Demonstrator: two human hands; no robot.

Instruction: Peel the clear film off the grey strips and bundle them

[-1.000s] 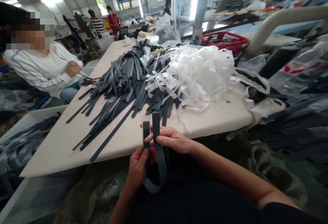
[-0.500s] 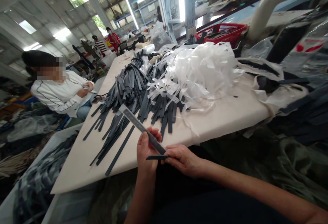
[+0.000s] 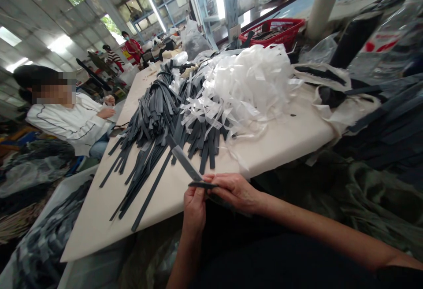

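Observation:
Both hands meet just over the near table edge, closed on a dark grey fabric strip (image 3: pixel 187 162). A pale, shiny backing covers part of its face. My left hand (image 3: pixel 194 203) pinches the strip where it folds, and a short end lies across the fingertips. From the right, my right hand (image 3: pixel 236 190) grips the same folded part with thumb and fingers. The strip's long end points up and left over the table. Beyond it lies a heap of dark grey strips (image 3: pixel 158 108), with a pile of white translucent peeled tape (image 3: pixel 251 86) to its right.
The table (image 3: pixel 158 212) has a cream cover. A bin (image 3: pixel 74 201) of similar strips stands lower left. A co-worker in a white top (image 3: pixel 79 124) sits at the left. At the back are a red basket (image 3: pixel 291 33) and, at right, a plastic bottle (image 3: pixel 386 38).
My left hand has moved up the strip to the fold, against my right hand. The strip's raised end now shows a dark tip past the pale backing. The view has shifted slightly right.

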